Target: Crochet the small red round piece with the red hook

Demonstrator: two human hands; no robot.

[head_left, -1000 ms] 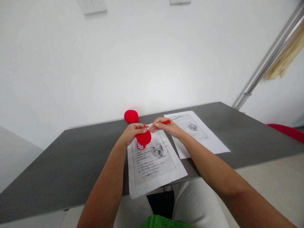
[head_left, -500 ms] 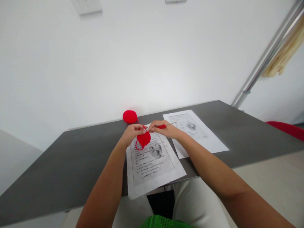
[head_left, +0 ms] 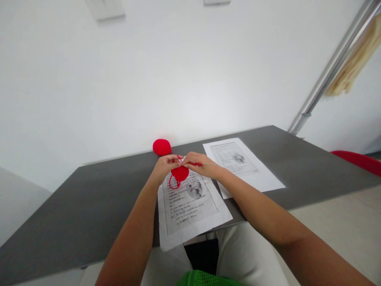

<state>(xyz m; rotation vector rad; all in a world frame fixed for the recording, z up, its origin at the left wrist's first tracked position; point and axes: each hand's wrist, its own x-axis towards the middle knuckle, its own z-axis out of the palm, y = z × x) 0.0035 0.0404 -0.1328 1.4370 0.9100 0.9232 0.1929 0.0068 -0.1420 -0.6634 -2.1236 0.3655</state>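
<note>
My left hand (head_left: 164, 167) pinches the top edge of a round red crocheted piece (head_left: 180, 173), which hangs over a printed sheet (head_left: 190, 202). A loose loop of red yarn dangles below the piece. My right hand (head_left: 201, 165) is closed on a crochet hook (head_left: 199, 164) with a red grip; its metal shaft sticks out to the right. The hook's tip meets the piece between my two hands. A red ball of yarn (head_left: 161, 147) lies on the table behind my left hand, joined to the work by a strand.
A dark grey table (head_left: 89, 198) stands against a white wall. A second printed sheet (head_left: 242, 165) lies to the right of my hands. A metal pole (head_left: 330, 71) leans at the right, with a red seat (head_left: 357, 161) beyond the table's right edge.
My right hand has turned the hook, so its shaft now lies flatter and lower, and both hands have drawn slightly closer together over the red piece.
</note>
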